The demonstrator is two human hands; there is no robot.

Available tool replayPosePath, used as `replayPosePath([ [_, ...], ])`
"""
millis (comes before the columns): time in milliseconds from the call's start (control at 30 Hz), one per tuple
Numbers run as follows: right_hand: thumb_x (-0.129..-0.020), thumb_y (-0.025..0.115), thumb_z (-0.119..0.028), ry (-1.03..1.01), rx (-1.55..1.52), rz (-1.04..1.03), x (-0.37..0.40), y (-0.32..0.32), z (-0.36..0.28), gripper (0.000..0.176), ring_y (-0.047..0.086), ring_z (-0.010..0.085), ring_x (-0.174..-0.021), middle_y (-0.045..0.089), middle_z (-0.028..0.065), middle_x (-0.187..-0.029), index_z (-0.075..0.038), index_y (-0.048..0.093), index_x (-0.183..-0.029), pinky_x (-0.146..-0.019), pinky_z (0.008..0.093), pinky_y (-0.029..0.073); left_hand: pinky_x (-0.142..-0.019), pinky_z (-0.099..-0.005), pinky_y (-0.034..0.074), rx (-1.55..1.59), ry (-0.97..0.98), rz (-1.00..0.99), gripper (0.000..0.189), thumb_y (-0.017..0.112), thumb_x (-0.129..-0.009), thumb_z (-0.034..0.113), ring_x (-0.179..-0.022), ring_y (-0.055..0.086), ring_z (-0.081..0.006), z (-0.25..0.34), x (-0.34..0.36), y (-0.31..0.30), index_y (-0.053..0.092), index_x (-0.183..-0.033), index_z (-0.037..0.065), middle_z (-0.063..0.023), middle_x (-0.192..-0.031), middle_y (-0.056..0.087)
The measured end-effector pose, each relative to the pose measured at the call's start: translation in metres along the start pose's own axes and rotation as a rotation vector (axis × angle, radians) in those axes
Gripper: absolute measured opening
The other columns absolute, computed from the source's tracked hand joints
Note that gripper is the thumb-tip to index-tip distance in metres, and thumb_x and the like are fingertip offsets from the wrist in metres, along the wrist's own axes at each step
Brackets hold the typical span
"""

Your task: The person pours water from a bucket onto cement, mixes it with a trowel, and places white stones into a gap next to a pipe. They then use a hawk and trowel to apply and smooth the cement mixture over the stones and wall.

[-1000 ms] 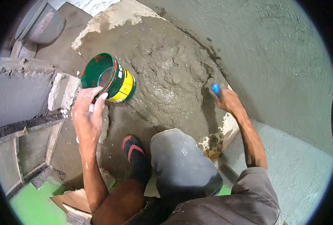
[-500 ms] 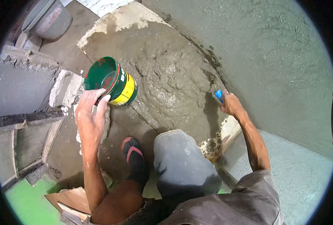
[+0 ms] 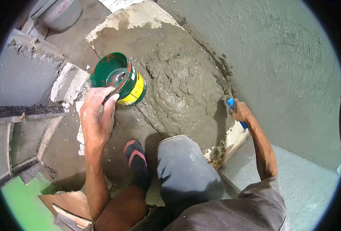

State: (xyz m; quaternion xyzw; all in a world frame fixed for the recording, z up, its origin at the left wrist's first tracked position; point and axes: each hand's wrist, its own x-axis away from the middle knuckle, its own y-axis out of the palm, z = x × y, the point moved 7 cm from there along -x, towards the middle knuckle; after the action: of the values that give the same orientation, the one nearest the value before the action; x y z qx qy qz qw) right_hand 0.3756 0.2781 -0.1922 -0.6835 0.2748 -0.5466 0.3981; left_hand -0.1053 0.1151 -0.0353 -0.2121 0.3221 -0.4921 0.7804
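Observation:
My left hand [image 3: 100, 109] pinches the near rim of a small green bucket [image 3: 136, 86] with a yellow label. The bucket is tilted so that its open top faces up and left, and a little liquid shows inside. Wet grey mortar [image 3: 178, 81] is spread on a pale board [image 3: 151, 15] just right of the bucket. At the mortar's right edge, my right hand [image 3: 240, 111] is closed round a blue handle [image 3: 231, 102]. The tool's working end cannot be made out.
A freshly coated grey wall [image 3: 278, 57] rises on the right. A large grey bucket [image 3: 64, 16] stands at the upper left. On the left are a rough block wall [image 3: 22, 79] and a framed panel [image 3: 30, 140]. My sandalled foot [image 3: 135, 154] is below the mortar.
The green bucket and my left hand have shifted slightly right and up in view. My right hand has turned, and more of the blue handle shows below it.

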Motion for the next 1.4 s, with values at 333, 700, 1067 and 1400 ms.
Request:
replayPosePath([
  [333,-0.077,0.060,-0.022,-0.020,-0.166,-0.092,-0.116,-0.027,-0.059,0.029,0.062,0.0299,-0.064,0.059,0.0227,-0.068,0.007,0.058,-0.077,-0.062,0.0463,0.049,-0.075,-0.0328,0.049,-0.008,-0.033,-0.043,0.018,0.066,-0.081,0.001,-0.083,0.063,-0.0274,0.003,0.002,0.012,0.066,-0.098,-0.003,-0.0148,-0.091,0.064],
  [700,-0.077,0.068,-0.011,-0.147,0.248,0.200,0.022,-0.002,-0.102,0.061,0.065,0.0403,-0.072,0.063,0.0229,-0.072,0.009,0.037,-0.126,-0.062,0.0481,0.053,-0.076,-0.0306,0.049,-0.032,-0.003,-0.025,0.019,0.068,-0.082,0.002,-0.082,0.063,-0.0226,-0.002,0.002,0.015,0.065,-0.099,-0.005,-0.0141,-0.091,0.065],
  [1067,-0.083,0.057,-0.006,-0.002,0.368,0.460,-0.015,-0.085,-0.053,0.023,0.066,0.0435,-0.072,0.064,0.0267,-0.075,0.006,0.048,-0.100,-0.060,0.0491,0.053,-0.077,-0.0313,0.049,-0.017,-0.006,-0.036,0.018,0.067,-0.083,0.003,-0.083,0.063,-0.0237,-0.002,0.001,0.015,0.065,-0.100,-0.003,-0.0144,-0.092,0.065],
  [1400,-0.081,0.056,-0.005,0.141,0.283,0.323,0.055,-0.033,-0.006,0.023,0.066,0.0452,-0.073,0.065,0.0282,-0.077,0.006,0.045,-0.098,-0.064,0.0536,0.052,-0.077,-0.0322,0.049,0.016,-0.001,-0.021,0.019,0.066,-0.082,0.001,-0.085,0.064,-0.0275,-0.013,0.003,0.008,0.066,-0.100,-0.003,-0.0161,-0.094,0.065],
])
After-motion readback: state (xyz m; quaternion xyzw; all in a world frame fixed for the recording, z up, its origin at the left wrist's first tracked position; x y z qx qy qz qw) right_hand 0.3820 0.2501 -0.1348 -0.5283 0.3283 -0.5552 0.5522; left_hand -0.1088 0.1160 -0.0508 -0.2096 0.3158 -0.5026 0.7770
